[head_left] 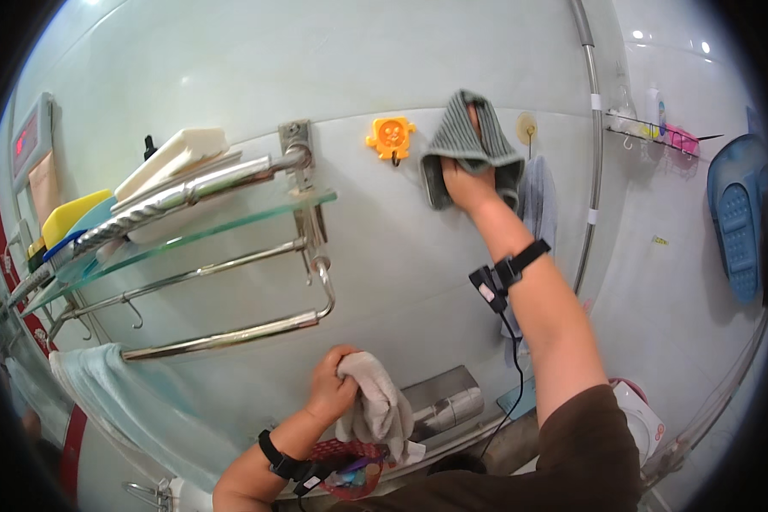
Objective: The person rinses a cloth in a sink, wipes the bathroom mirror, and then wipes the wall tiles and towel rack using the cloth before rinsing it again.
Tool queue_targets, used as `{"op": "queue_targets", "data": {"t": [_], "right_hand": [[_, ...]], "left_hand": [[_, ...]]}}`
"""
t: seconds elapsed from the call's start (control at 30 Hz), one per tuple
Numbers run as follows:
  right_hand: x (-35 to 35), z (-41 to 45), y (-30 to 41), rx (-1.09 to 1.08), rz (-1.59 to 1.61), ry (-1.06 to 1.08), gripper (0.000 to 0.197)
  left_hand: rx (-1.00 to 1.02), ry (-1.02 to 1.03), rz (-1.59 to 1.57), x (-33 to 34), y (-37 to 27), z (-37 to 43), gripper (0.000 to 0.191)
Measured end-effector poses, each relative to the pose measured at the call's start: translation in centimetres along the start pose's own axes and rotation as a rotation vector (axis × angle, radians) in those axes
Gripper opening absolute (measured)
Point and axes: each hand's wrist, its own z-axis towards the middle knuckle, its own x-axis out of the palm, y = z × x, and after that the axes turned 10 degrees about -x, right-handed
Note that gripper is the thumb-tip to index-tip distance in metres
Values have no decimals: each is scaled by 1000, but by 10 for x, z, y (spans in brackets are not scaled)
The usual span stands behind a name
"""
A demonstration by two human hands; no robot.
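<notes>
My right hand (pixel 468 182) is raised against the pale tiled wall, partly covered by a grey striped cloth (pixel 451 137) that it holds there. Left of it, an orange cartoon-shaped wall hook (pixel 392 137) is fixed to the wall. Lower down, my left hand (pixel 334 387) grips a bunched light beige cloth (pixel 374 390), which hangs over a red plastic basket (pixel 352 489). Just right of the grey cloth, a bluish-grey towel (pixel 539 198) hangs from a round hook (pixel 527 128). Both forearms wear black straps with small cabled devices.
At left, a metal rack with a glass shelf (pixel 230 225) juts out, with a light blue towel (pixel 115 390) on its lower bar. A metal pole (pixel 593 141) stands at right, a wire shelf (pixel 653 136) and blue slippers (pixel 736 217) beyond. A metal paper holder (pixel 448 400) is low on the wall.
</notes>
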Motion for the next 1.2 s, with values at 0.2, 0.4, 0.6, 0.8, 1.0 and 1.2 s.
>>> {"op": "queue_targets", "data": {"t": [0.2, 0.4, 0.6, 0.8, 1.0, 1.2], "right_hand": [[-27, -122, 31, 71, 207, 169, 53], [-82, -177, 48, 1049, 817, 590, 31], [-136, -170, 54, 859, 805, 779, 34], [-149, -152, 95, 883, 1534, 758, 34], [-130, -106, 62, 782, 1132, 706, 24], [-96, -63, 66, 663, 1194, 667, 19]], "left_hand": [[-125, 123, -305, 5, -14, 0, 26], [-175, 320, -63, 8, -69, 22, 31], [-206, 541, -187, 15, -74, 33, 15], [57, 338, -286, 41, -90, 48, 11], [284, -217, -248, 54, -117, 76, 9], [396, -348, -356, 55, -138, 103, 13]]}}
